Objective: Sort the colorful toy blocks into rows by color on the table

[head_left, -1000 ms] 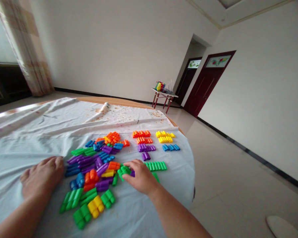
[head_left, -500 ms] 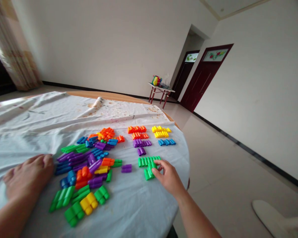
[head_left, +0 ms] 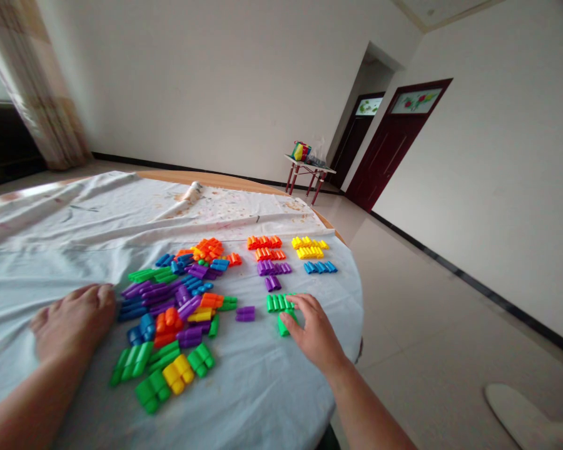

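My left hand (head_left: 77, 319) lies palm down on the cloth, fingers stretched out, just left of a mixed heap of plastic building blocks (head_left: 178, 300). It holds nothing. On the right, my right hand (head_left: 316, 328) has its thumb and fingers around a green building block (head_left: 284, 325), which my fingers partly cover. Against its far side is a row of green blocks (head_left: 278, 304), its right end hidden by my fingers. Beyond it are purple blocks (head_left: 274, 268), orange blocks (head_left: 264, 242), yellow blocks (head_left: 309, 252) and blue blocks (head_left: 319, 267), laid in short rows.
A lone purple block (head_left: 245, 314) lies between the heap and the green row. The pale blue cloth (head_left: 263, 394) covers the round table, whose edge curves past my right arm. Farther off stands a small side table (head_left: 309, 165) with a colourful bag.
The view has shifted slightly, moving the scene to the right. My right hand has settled lower over the green blocks and covers more of them. My left hand rests as before.
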A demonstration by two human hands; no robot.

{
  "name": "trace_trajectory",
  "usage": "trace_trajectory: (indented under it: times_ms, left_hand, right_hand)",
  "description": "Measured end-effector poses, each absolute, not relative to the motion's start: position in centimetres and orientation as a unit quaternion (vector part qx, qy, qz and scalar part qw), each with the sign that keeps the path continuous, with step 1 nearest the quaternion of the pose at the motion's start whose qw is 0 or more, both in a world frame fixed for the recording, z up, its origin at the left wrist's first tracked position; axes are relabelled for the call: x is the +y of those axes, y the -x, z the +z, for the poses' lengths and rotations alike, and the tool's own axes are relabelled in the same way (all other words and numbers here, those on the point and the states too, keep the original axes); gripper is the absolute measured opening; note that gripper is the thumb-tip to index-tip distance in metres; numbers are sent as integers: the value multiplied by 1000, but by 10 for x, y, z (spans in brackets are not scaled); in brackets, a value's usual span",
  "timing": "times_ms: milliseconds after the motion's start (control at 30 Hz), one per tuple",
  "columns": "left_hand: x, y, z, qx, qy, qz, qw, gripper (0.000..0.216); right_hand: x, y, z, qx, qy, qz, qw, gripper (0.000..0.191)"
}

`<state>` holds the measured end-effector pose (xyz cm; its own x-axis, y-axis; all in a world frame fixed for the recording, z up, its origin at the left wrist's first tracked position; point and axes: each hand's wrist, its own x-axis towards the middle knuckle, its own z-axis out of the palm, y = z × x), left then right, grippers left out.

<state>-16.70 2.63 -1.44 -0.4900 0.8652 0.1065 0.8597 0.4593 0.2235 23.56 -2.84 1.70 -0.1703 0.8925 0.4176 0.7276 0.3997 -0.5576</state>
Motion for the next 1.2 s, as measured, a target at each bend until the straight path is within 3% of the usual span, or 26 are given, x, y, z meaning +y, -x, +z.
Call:
trace_trajectory:
  times_ms: [200, 333, 433, 667, 900, 1200]
  left_hand:
    - [24, 163, -9, 860, -491, 136, 33, 59]
    - [23, 163, -8, 860, -489, 140, 35, 58]
    - [21, 162, -7, 858, -492, 148, 35, 57]
    - [18, 161, -6, 850, -498, 169, 28, 58]
    - [17, 161, -9, 850, -491, 190, 13, 56]
    - [14, 166, -15, 853, -472, 224, 7, 54]
  right_hand:
    - [-26, -177, 23, -831, 454, 133, 292, 36]
    - [-12, -145, 13, -839, 484, 118, 220, 48]
    - [1, -129, 8, -837, 499, 114, 195, 44]
    - [4, -94, 1, -870, 423, 143, 208, 39]
    - [-12, -92, 18, -866, 369, 174, 289, 36]
    - [-36, -70, 5, -933, 273, 136, 188, 37]
